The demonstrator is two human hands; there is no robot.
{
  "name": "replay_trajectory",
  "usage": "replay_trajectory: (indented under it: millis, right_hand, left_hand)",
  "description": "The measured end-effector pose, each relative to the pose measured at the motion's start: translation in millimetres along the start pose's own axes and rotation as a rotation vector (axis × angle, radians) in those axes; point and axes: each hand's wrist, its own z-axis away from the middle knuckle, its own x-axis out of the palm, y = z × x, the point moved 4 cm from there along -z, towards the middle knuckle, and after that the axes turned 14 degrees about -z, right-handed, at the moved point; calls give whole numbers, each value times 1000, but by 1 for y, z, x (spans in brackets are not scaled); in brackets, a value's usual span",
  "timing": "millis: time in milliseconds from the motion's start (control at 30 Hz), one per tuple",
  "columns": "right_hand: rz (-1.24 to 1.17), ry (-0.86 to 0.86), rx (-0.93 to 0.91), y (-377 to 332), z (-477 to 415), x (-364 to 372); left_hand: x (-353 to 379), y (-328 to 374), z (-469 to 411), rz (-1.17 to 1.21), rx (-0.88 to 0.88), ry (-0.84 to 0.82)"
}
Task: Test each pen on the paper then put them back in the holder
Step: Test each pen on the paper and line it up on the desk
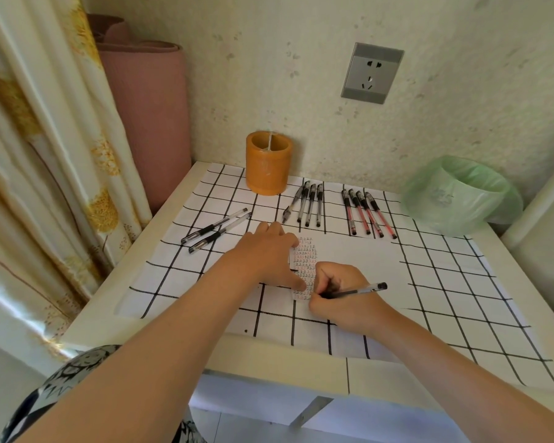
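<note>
A white cloth with a black grid (445,298) covers the cream tabletop (160,225). At its far right stands what looks like a small bin lined with a green plastic bag (458,199). A grey wall socket (372,73) sits above. A rolled pink mat (147,116) leans in the corner beside a floral curtain (45,155).

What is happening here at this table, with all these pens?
A person is testing pens. The right hand grips a black pen and writes on the paper, which the left hand presses flat. The orange holder stands at the back with no pen showing in it. Two pens lie at the left, four black pens in the middle, four red pens at the right.
</note>
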Motion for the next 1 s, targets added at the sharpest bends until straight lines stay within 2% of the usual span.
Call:
replay_trajectory:
  millis: [233,400,567,767,833,867,1000]
  right_hand:
    - [-268,245,14,-2,0,-13]
    - [-309,305,31,-7,-2,-20]
    - [-433,215,45,-19,-6,-30]
    - [-875,232,240,-25,-10,-37]
    - [-830,221,248,-23,-14,-38]
    - [-734,217,228,-23,-15,-39]
    - [-77,221,98,-21,-19,-44]
  left_hand:
    - [-1,-3,3,13,29,7]
    - [-3,-18,5,172,54,-7]
    - [-6,-18,6,186,56,58]
    - [-10,-16,6,213,48,62]
    - [-12,-17,7,263,42,55]
    - [-13,-17,7,305,39,48]
    - [-14,-18,9,427,25,32]
